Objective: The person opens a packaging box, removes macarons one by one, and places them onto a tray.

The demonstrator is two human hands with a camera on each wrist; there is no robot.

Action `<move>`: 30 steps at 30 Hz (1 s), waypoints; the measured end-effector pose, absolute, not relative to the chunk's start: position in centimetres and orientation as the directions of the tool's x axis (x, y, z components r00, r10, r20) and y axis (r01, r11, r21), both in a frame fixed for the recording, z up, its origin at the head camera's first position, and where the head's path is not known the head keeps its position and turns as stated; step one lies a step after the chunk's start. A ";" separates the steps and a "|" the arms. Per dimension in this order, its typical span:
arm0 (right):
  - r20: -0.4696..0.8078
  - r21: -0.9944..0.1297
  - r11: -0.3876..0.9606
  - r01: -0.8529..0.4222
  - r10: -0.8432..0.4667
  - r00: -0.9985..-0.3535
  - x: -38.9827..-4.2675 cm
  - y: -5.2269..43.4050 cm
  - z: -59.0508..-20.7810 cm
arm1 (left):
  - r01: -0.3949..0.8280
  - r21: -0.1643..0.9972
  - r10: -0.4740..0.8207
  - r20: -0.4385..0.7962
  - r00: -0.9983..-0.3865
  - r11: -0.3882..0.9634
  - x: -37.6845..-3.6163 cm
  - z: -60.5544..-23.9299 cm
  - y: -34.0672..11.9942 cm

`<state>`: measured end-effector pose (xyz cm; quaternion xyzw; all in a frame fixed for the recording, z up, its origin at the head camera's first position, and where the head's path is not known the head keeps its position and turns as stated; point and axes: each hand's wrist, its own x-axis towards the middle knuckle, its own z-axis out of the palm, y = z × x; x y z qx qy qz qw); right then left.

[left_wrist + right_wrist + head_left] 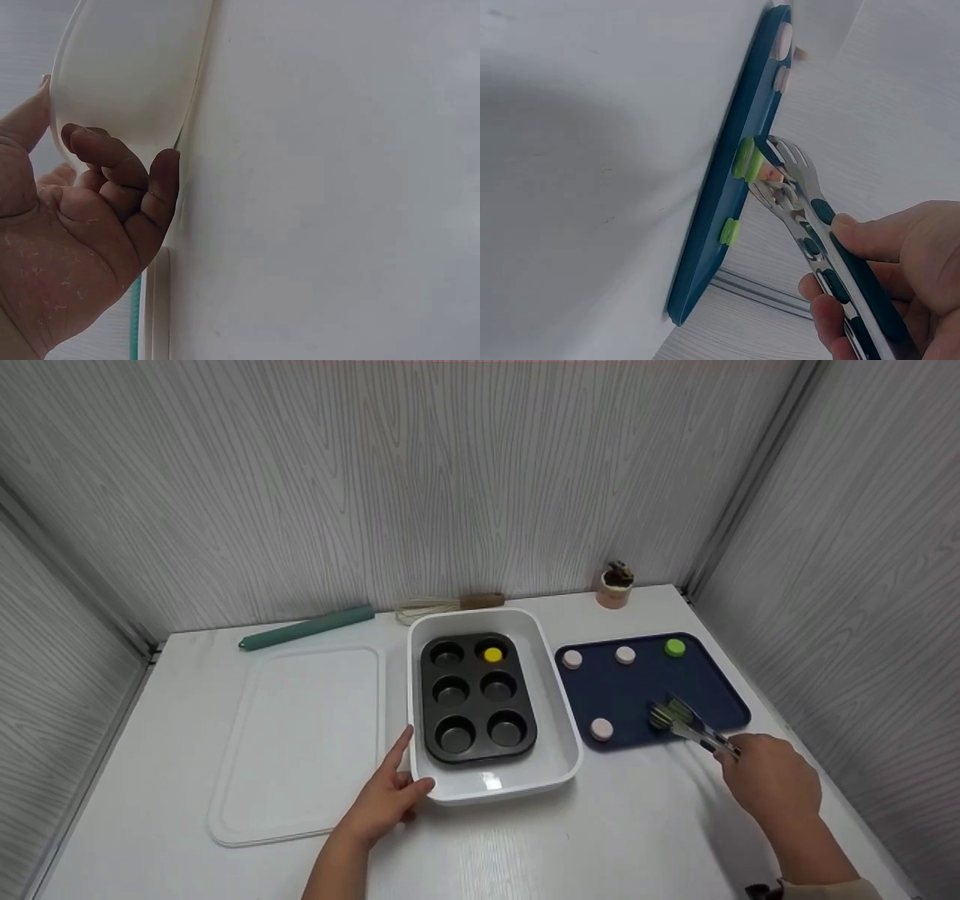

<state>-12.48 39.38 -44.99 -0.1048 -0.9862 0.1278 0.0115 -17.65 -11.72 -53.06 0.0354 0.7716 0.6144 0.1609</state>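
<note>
— Starting at the left: what is my left hand (386, 801) doing?

— It rests against the near left corner of the white dish (564, 735), fingers loosely curled round the rim, forefinger straight up along the wall. Inside the dish sits the six-cup muffin tin (478, 699), with one yellow disc (492, 655) in the far right cup.

— And which way is the green disc from my right hand?

— Up and to the left of it. My right hand (772, 784) is off the near right corner of the navy tray (637, 690), fingers and thumb wrapped round the handles of the tongs (810, 217). Their long axis runs from the hand toward the tray's middle, and the tips are closed on the green disc (744, 159), which sits right at the tray's surface in its near right part.

— Which hand is nearer?

— The right, clearly; the left is well apart, across the dish. A second green disc (674, 647) lies at the tray's far right corner.
</note>
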 end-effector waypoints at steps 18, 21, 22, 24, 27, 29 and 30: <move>0.015 -0.276 0.935 0.222 0.235 -0.972 -12.5 39.4 -45.0 | -0.150 0.961 0.260 -0.210 -0.943 0.234 -17.6 -52.9 -11.8; 0.076 -0.289 0.936 0.203 0.233 -0.969 -12.7 39.2 -44.5 | -0.152 0.963 0.258 -0.208 -0.943 0.222 -17.6 -52.9 -11.8; 0.088 -0.293 0.935 0.199 0.233 -0.968 -12.9 39.2 -44.3 | -0.154 0.962 0.257 -0.211 -0.943 0.225 -17.6 -52.9 -11.8; 0.106 -0.293 0.938 0.186 0.225 -0.969 -13.2 39.0 -44.0 | -0.154 0.962 0.259 -0.211 -0.943 0.225 -17.6 -52.9 -11.8; 0.100 -0.283 0.943 0.176 0.212 -0.972 -14.0 38.5 -43.4 | -0.149 0.960 0.259 -0.211 -0.943 0.238 -17.5 -52.9 -11.7; 0.096 -0.278 0.945 0.170 0.204 -0.974 -14.8 38.0 -42.9 | -0.145 0.959 0.256 -0.207 -0.944 0.242 -17.5 -52.9 -11.7; 0.091 -0.277 0.946 0.168 0.200 -0.975 -15.2 37.8 -42.6 | -0.147 0.959 0.252 -0.209 -0.945 0.242 -17.5 -52.8 -11.7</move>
